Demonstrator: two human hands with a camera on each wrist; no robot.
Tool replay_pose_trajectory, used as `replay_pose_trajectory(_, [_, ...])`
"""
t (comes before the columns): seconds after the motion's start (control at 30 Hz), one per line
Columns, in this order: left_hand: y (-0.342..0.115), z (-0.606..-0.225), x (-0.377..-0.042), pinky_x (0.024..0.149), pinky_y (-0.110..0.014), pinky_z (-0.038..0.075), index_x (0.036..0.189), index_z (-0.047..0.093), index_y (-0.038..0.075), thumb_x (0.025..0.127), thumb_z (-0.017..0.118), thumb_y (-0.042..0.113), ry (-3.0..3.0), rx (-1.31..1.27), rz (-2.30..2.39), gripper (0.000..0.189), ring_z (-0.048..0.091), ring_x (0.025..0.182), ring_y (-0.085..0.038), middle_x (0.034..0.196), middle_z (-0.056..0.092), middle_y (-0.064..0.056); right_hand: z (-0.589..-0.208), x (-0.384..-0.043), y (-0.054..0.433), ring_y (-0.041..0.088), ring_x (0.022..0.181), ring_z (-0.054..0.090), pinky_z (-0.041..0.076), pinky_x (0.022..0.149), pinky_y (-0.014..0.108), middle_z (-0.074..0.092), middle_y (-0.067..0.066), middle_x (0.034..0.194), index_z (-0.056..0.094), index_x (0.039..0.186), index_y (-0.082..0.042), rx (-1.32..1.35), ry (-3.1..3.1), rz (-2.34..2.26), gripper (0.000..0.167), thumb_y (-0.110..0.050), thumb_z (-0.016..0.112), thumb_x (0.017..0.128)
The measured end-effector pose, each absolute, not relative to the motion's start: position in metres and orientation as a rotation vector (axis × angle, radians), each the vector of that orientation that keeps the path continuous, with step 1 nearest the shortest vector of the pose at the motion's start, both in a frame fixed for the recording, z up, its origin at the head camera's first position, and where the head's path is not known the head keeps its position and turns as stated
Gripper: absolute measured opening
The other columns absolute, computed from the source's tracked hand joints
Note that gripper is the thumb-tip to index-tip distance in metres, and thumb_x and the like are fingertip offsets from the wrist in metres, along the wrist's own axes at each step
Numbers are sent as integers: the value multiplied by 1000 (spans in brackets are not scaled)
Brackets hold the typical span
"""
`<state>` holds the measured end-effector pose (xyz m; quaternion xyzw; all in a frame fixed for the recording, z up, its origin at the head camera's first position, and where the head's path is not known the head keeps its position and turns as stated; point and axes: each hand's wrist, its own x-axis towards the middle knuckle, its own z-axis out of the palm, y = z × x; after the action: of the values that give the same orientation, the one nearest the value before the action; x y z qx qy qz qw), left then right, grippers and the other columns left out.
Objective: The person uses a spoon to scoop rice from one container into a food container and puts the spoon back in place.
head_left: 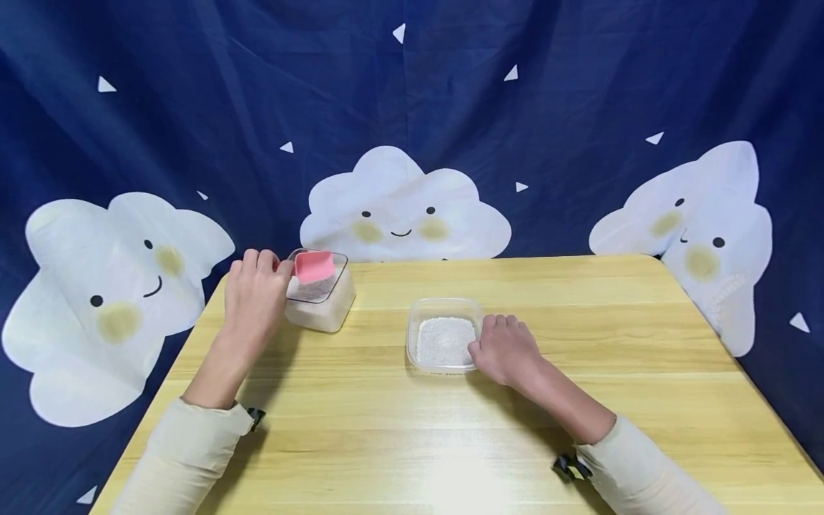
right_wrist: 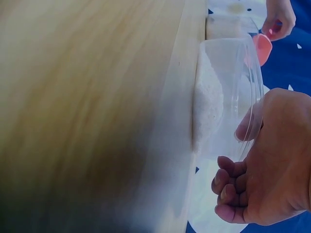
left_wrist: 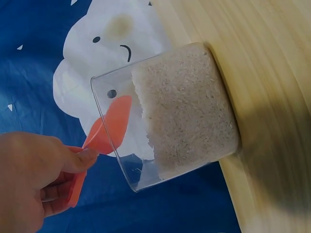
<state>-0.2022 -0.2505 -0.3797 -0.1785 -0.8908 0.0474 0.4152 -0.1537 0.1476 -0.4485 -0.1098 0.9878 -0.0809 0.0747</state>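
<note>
My left hand (head_left: 256,293) grips the handle of a pink scoop (head_left: 315,266). In the left wrist view the scoop's bowl (left_wrist: 116,124) dips inside the mouth of a clear, square-sided container (left_wrist: 112,80), above the rice (left_wrist: 187,111) that fills its lower part. My right hand (head_left: 507,350) holds the right side of a shallow clear plastic box (head_left: 444,370) on the table. Its thumb (right_wrist: 249,126) reaches over the rim, and the other fingers curl outside. White grains (head_left: 445,340) cover the bottom of this box, heaped against one wall in the right wrist view.
Both containers stand on a light wooden table (head_left: 386,422), the rice container near its far left corner and the box around the middle. Behind the table hangs a dark blue curtain (head_left: 450,93) printed with white clouds. A black strap (head_left: 569,468) shows at the right sleeve.
</note>
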Motion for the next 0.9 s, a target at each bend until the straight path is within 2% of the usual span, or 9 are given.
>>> replay_pose_trajectory(0.33, [-254, -382, -203, 55, -45, 36, 80, 71, -5, 90, 43, -9, -2179, -484, 212, 30, 53, 71, -41, 74, 60, -23, -450, -155, 148, 37, 99, 54, 46, 93, 52, 58, 21, 103, 53, 112, 10, -327, 2960, -238, 45, -31, 40, 99])
replay_pose_trajectory(0.9, [-249, -384, -211, 63, -45, 41, 87, 72, -6, 91, 43, -7, -2355, -558, 251, 29, 57, 79, -41, 82, 64, -25, -448, -154, 148, 37, 97, 55, 47, 91, 52, 58, 21, 100, 53, 106, 9, -333, 2978, -233, 42, -31, 42, 99])
